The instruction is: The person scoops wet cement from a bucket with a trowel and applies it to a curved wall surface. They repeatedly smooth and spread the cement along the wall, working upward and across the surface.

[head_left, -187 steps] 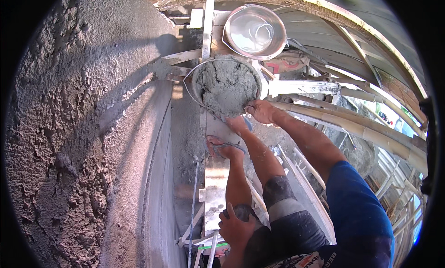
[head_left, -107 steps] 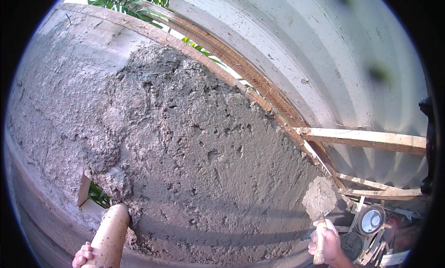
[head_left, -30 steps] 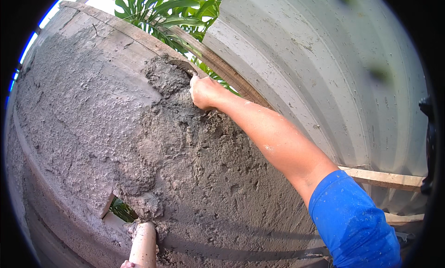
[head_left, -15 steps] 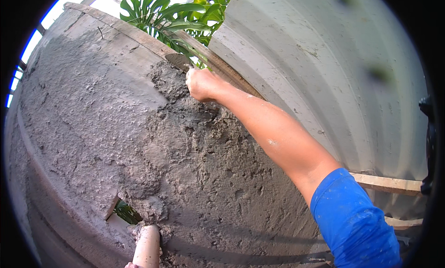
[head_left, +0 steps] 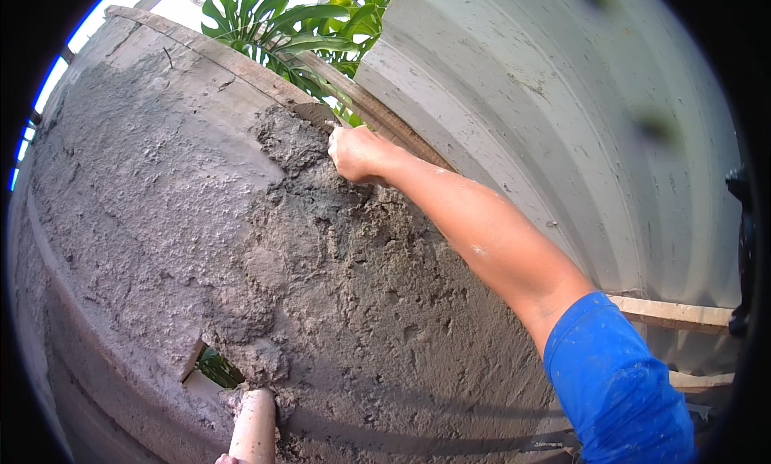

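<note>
My right hand is closed on a trowel near the top edge of a rough mortar-covered wall. Only part of the trowel's grey blade shows past my fist; the handle is hidden in it. Under the blade a dark, wet lump of mortar clings to the wall. At the bottom edge, a small part of my left hand shows against the side of a pale, speckled pipe-like cylinder. My fingers seem wrapped round it, though most of the hand is out of the picture.
A rectangular hole opens through the wall just above the cylinder. Along the wall's top runs a wooden board. Grey corrugated sheeting stands at the right, and green leaves rise behind the wall.
My right hand and the trowel have moved slightly down and to the right, and less of the blade shows. My left hand and the cylinder look almost unchanged.
</note>
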Tool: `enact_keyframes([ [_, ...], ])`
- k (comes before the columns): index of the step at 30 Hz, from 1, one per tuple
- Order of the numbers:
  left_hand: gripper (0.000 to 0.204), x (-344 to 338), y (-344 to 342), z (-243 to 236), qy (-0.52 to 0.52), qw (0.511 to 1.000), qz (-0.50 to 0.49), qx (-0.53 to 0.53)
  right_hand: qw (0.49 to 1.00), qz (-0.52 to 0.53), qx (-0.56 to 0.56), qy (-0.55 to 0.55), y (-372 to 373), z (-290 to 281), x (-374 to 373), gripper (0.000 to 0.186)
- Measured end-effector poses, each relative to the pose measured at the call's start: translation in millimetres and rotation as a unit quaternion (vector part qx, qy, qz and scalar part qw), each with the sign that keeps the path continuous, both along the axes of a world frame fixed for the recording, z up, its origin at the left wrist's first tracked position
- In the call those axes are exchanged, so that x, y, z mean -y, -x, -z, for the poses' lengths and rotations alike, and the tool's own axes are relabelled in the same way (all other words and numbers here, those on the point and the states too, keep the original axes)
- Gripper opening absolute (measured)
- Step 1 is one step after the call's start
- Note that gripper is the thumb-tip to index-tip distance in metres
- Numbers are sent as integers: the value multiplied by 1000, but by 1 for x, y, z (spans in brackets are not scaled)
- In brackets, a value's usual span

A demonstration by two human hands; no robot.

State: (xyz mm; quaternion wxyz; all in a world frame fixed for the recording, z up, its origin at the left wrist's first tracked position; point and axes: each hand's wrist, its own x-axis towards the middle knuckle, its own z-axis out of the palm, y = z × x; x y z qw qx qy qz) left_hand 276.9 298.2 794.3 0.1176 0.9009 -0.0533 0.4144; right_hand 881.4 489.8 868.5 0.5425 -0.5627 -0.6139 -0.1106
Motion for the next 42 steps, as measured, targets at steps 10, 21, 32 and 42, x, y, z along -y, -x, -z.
enact_keyframes([
  [10,55,-14,33,-4,5,1000,11,-21,988,-61,-134,-45,5,83,36,27],
  [21,55,30,-61,28,-105,978,-126,130,992,-69,-101,-25,-3,149,55,26],
  [32,32,46,-82,27,-254,863,-434,48,989,-63,-123,51,0,174,78,26],
  [42,27,47,-108,33,14,807,-296,511,990,4,-61,127,-3,198,87,25],
])
